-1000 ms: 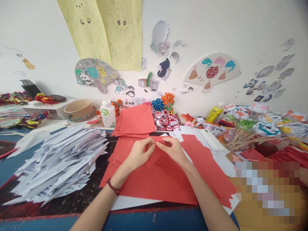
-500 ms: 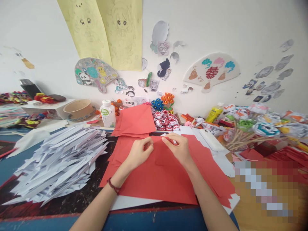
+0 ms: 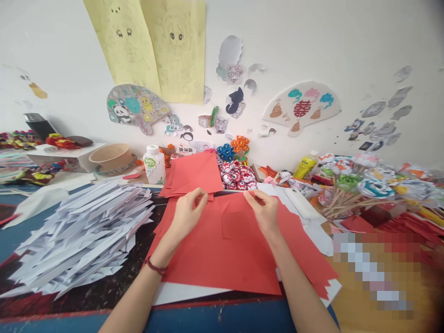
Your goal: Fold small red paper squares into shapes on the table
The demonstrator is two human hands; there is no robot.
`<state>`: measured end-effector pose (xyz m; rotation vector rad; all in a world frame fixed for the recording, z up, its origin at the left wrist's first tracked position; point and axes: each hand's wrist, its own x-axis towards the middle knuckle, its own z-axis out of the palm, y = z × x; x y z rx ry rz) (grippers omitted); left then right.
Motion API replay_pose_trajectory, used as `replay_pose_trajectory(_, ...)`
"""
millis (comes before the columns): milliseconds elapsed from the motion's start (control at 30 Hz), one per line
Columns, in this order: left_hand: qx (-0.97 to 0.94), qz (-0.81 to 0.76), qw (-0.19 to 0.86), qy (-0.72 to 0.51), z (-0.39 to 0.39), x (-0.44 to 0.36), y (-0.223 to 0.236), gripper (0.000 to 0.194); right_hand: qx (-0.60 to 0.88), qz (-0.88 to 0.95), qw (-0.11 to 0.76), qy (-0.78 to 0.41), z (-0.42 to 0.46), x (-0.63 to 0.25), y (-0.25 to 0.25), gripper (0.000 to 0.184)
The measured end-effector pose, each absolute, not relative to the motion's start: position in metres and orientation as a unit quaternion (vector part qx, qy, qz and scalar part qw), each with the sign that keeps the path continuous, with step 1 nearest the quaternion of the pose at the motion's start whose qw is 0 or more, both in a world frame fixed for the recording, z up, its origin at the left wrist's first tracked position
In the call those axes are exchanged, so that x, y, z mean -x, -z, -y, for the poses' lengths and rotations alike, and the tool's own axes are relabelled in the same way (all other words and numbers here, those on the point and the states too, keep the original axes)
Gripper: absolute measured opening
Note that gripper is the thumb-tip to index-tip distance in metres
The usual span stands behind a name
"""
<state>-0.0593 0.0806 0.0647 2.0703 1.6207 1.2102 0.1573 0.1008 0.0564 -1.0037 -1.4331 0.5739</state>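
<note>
A large red paper sheet [image 3: 222, 259] lies flat on the table in front of me, on top of other red sheets. My left hand [image 3: 185, 215] pinches its far edge at the left. My right hand [image 3: 263, 212] pinches the same far edge further right. The two hands are apart, with the paper spread open between them. A faint square crease shows in the sheet between the hands. A red cord bracelet is on my left wrist.
A big heap of folded white paper pieces [image 3: 79, 231] fills the left of the table. Behind the sheet lies a stack of red paper squares [image 3: 194, 175], a white bottle [image 3: 154, 164] and small paper flowers [image 3: 239, 175]. Paper flowers on sticks [image 3: 360, 185] crowd the right.
My hands were close together over the middle of the far edge; they have moved apart along it, and the folded corner of the red sheet has opened out flat.
</note>
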Motion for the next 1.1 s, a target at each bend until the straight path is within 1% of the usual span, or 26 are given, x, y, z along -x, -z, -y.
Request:
replay_pose_trajectory(167, -0.739, -0.483, 0.191, -0.429, -0.074, 0.048, -0.065, 0.022, 0.420, 0.651, 0.555, -0.303, -0.097, -0.144, -0.054, 0.027)
replay_pose_trajectory(233, -0.739, -0.477, 0.217, -0.422, -0.073, 0.046, -0.063, 0.025, 0.417, 0.643, 0.553, -0.327, -0.097, -0.144, -0.053, 0.025)
replay_pose_trajectory(333, -0.729, -0.484, 0.225, -0.428, -0.073, 0.048, -0.062, 0.029, 0.407, 0.633, 0.538, -0.380, -0.101, -0.150, -0.052, 0.021)
replay_pose_trajectory(500, -0.733, -0.487, 0.232, -0.414, -0.073, 0.052, -0.066, 0.030, 0.390, 0.682, 0.427, -0.447, -0.104, -0.160, -0.054, 0.019)
replay_pose_trajectory(733, -0.759, -0.461, 0.257, -0.380, -0.068, 0.049, -0.072, 0.025, 0.351, 0.745, 0.322, -0.468, -0.101, -0.161, -0.058, 0.020)
replay_pose_trajectory(900, -0.777, -0.447, 0.257, -0.362, -0.067, 0.047, -0.072, 0.026, 0.342, 0.761, 0.305, -0.460, -0.097, -0.159, -0.060, 0.023)
replay_pose_trajectory(1100, -0.799, -0.445, 0.215, -0.344, -0.066, 0.046, -0.068, 0.021, 0.323, 0.781, 0.286, -0.451, -0.096, -0.155, -0.060, 0.021)
